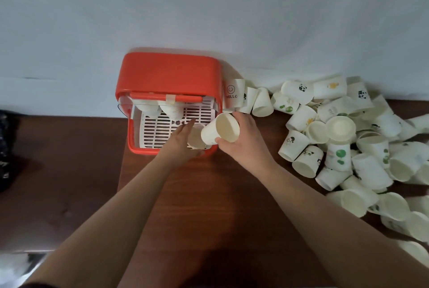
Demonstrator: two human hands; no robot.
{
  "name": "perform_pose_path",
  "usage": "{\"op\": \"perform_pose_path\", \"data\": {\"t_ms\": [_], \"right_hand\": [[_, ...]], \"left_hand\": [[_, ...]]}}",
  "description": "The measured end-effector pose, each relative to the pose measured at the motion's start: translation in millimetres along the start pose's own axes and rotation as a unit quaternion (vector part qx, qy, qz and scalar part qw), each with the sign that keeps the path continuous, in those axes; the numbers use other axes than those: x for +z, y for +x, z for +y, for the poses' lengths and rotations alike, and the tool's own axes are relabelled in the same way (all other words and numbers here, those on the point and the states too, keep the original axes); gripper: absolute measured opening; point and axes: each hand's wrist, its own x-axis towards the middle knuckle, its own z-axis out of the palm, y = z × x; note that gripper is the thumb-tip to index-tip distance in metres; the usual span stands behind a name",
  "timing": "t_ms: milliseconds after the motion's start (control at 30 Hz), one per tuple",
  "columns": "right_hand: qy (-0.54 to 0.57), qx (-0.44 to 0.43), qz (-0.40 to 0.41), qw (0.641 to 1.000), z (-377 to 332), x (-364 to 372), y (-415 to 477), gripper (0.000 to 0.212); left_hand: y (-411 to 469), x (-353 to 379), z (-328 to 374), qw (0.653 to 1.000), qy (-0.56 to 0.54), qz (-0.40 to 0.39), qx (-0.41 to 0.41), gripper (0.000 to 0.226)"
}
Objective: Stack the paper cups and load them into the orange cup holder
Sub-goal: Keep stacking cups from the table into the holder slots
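- The right hand (241, 141) is clamped on a paper cup (220, 128). The thumb is on the near side and the fingers curl round the far side. The cup is tilted, with its open mouth turned toward the camera.
- Just left of that grip, the left hand (183, 139) lies with its fingers stretched out along a second cup (195, 137). The second cup touches the held one. I cannot tell whether the thumb closes round the second cup or the hand only rests against it.
- Both hands are at the near right corner of the orange cup holder (169, 71). The second cup sits low over the holder's front rim.
- Under and beyond the left fingers lies the holder's white slotted tray (162, 127).
- Farther from the hands, at the back of the tray under the orange lid, are more cups (160, 107).
- Right of the right hand, a loose pile of cups (348, 136) spreads across the wooden table (209, 194). Some of the cups are printed with pandas or green dots.
- Just beyond the right hand's fingers, a cup marked HELLO (234, 92) stands against the holder's right side.
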Motion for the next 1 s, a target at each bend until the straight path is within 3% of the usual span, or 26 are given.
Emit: {"op": "perform_pose_path", "data": {"t_ms": [200, 333, 433, 633, 733, 833, 1000], "right_hand": [[-0.062, -0.024, -0.024, 0.998, -2.0, 39.1, 12.2, 0.074], [-0.143, -0.076, -0.064, 0.985, 1.5, 64.3, 26.6, 0.076], [-0.154, -0.072, -0.111, 0.979, 11.0, 77.3, 37.2, 0.080], [-0.117, -0.017, -0.114, 0.986, 12.9, 85.4, 40.6, 0.093], [-0.089, -0.020, -0.098, 0.991, 11.1, 66.2, 22.0, 0.076], [-0.107, -0.004, -0.064, 0.992, 23.1, 23.1, -17.1, 0.060], [-0.139, 0.100, 0.016, 0.985, 96.4, -40.2, -94.5, 0.046]], "left_hand": [[-17.9, -13.2, -21.7, 0.979, -0.201, 0.008, -0.025, 0.059], [-17.5, -16.2, -17.6, 0.958, -0.283, 0.026, -0.040, 0.052], [-13.4, -10.8, -13.3, 0.965, -0.260, 0.023, -0.003, 0.045], [-8.1, 0.1, -18.9, 0.985, -0.149, 0.088, 0.030, 0.049], [-19.0, 3.6, -17.0, 0.981, -0.120, 0.151, 0.030, 0.048], [-44.4, 9.8, -5.3, 0.966, -0.136, 0.215, 0.041, 0.032], [-81.4, 64.1, 25.8, 0.987, -0.105, 0.066, 0.100, 0.015]]}}
